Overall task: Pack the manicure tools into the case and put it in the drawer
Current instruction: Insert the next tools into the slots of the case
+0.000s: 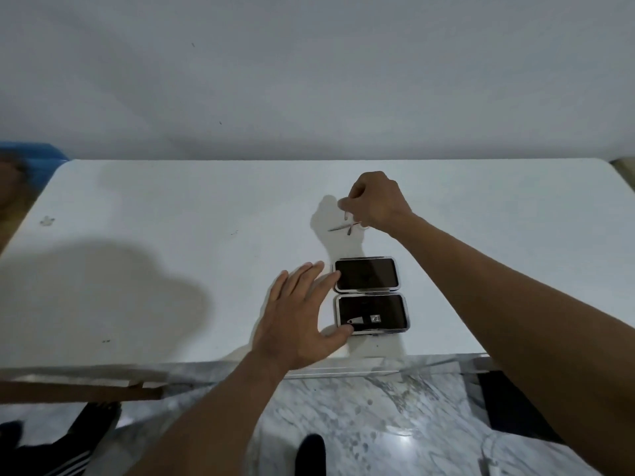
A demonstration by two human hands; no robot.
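A manicure case (371,295) lies open flat on the white table (171,235), two dark-lined halves with silver rims. In the near half sits a silver nail clipper (355,321) and a small silver piece (375,318). My left hand (302,324) rests flat beside the case, fingers spread, thumb touching the near half's left rim. Beyond the case my right hand (374,201) is closed on the handles of small scissors (347,226), whose thin blades point left just over the tabletop.
The table's near edge runs just below the case, with marble floor (378,424) beneath. A wooden bar (86,389) sticks out at the lower left. A blue object (31,152) sits past the table's far left corner. A plain wall stands behind.
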